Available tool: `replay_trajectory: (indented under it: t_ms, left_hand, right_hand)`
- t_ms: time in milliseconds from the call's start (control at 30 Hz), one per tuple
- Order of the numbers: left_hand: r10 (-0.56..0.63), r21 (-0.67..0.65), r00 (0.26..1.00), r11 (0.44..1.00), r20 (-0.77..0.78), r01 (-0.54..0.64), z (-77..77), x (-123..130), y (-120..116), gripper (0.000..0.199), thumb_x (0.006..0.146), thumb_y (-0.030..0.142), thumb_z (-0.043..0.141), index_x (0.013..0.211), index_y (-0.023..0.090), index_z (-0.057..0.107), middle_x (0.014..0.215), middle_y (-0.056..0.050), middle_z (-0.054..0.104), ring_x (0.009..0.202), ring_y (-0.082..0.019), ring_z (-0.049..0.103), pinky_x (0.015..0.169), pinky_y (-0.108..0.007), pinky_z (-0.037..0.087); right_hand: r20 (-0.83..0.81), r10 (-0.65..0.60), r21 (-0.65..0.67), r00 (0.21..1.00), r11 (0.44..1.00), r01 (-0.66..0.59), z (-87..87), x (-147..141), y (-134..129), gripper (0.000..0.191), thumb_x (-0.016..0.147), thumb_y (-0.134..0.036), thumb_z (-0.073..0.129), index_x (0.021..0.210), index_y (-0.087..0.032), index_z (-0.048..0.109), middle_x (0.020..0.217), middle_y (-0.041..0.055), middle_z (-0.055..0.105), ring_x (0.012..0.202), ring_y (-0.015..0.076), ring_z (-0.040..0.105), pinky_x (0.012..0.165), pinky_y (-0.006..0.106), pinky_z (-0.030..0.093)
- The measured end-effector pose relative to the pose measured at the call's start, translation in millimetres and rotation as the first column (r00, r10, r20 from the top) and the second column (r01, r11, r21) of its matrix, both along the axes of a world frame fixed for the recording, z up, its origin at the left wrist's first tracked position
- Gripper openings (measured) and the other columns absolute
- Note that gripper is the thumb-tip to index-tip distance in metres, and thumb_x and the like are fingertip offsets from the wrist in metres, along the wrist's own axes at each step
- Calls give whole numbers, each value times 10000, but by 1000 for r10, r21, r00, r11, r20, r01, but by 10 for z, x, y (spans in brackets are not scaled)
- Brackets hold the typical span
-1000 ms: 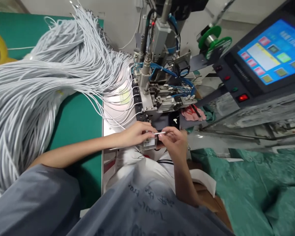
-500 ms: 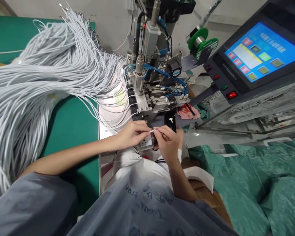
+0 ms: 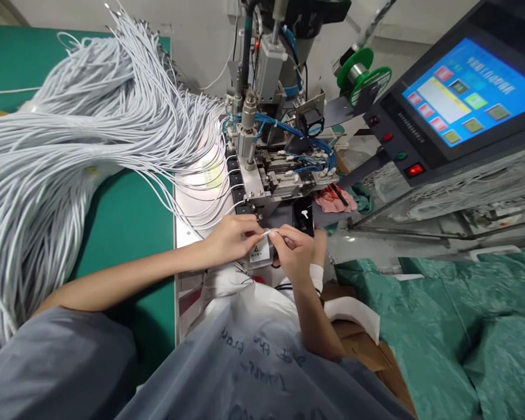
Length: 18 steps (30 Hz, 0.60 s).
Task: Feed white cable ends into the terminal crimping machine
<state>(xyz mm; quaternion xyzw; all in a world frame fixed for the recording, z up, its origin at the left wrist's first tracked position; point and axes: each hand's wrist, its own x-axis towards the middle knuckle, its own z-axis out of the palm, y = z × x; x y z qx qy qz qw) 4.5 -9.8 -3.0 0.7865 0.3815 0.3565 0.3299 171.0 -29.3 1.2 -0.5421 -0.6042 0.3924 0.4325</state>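
Thumb and fingertips of my left hand (image 3: 234, 238) pinch a thin white cable (image 3: 266, 233) near its end. From the right, my right hand (image 3: 294, 249) is closed on the same cable's tip, its thumb and index finger pressed together. Both hands meet just in front of a bench machine (image 3: 247, 143) with metal cylinders and blue air tubes. Several white cables lie in the black slotted holder (image 3: 237, 185) along its left side. A label plate (image 3: 259, 253) shows below the cable. My fingers hide the very end of the cable.
A large bundle of white cables (image 3: 114, 134) covers much of the green tabletop (image 3: 126, 204) at left. A control screen (image 3: 472, 93) stands at right, near a green wire spool (image 3: 357, 73). A black phone (image 3: 304, 219) lies right of the hands; green sheeting (image 3: 441, 315) is at lower right.
My right hand has shifted slightly left, closer to my left hand, along the cable. At the top of the machine, a rod now shows above the upper cylinder block.
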Motion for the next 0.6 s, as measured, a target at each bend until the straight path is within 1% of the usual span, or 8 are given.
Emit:
replay_trajectory:
  t_ms: [100,167,200,267,367,433,533,600]
  left_hand:
    - [10,-69,998,998,69,-5,14,22,-6,150,819,157,573,671,135,583,641,11,545,599,-83,507,576,-200,391]
    - [13,-66,996,998,83,-8,10,25,-3,165,823,167,568,661,134,562,633,15,529,588,-81,495,568,-197,386]
    - [7,-48,997,999,80,-4,5,20,3,156,828,167,560,675,135,565,643,11,531,597,-84,497,573,-199,388]
    - [-26,27,999,999,46,24,-7,-1,24,131,838,151,532,717,136,579,673,-3,537,623,-94,499,579,-204,384]
    - [-80,167,996,982,-41,86,-23,-31,53,146,839,97,478,762,138,594,704,-20,532,631,-103,482,562,-208,357]
    - [-71,189,996,979,-49,79,-38,-26,51,144,832,86,476,753,139,584,695,-18,520,621,-103,472,552,-208,348]
    - [-29,116,999,993,22,26,-70,8,23,115,838,123,511,730,140,545,677,-5,514,620,-99,483,561,-203,369]
    - [-19,117,1000,993,14,18,-83,17,14,125,857,143,503,736,141,529,679,-3,511,622,-97,486,564,-202,379]
  right_hand:
    - [-112,-65,41,992,997,70,-87,-88,-32,219,812,-295,576,651,-179,671,578,-5,500,515,105,437,476,247,331]
    - [-96,-115,88,989,989,123,-102,-116,-42,210,817,-290,571,675,-181,681,583,-2,514,524,110,447,488,251,343]
    - [-69,-121,103,990,986,128,-95,-110,-36,210,818,-288,569,677,-180,681,581,-2,515,520,109,444,485,250,341]
    - [-8,-76,98,997,992,77,-60,-59,-2,213,818,-280,567,664,-174,671,583,-5,515,499,97,427,469,243,326]
    - [38,63,50,997,997,-65,-11,42,62,218,814,-255,570,631,-163,645,564,-16,488,480,81,396,448,233,292]
    - [25,85,64,996,994,-87,-14,53,74,234,813,-241,574,600,-159,624,544,-22,456,483,79,383,448,233,275]
    - [-68,2,135,998,991,7,-67,-36,33,250,822,-229,569,583,-160,601,538,-25,441,494,81,381,454,237,268]
    - [-77,-72,188,994,978,86,-94,-103,-2,232,831,-219,557,613,-163,609,542,-27,442,492,80,378,457,240,267]
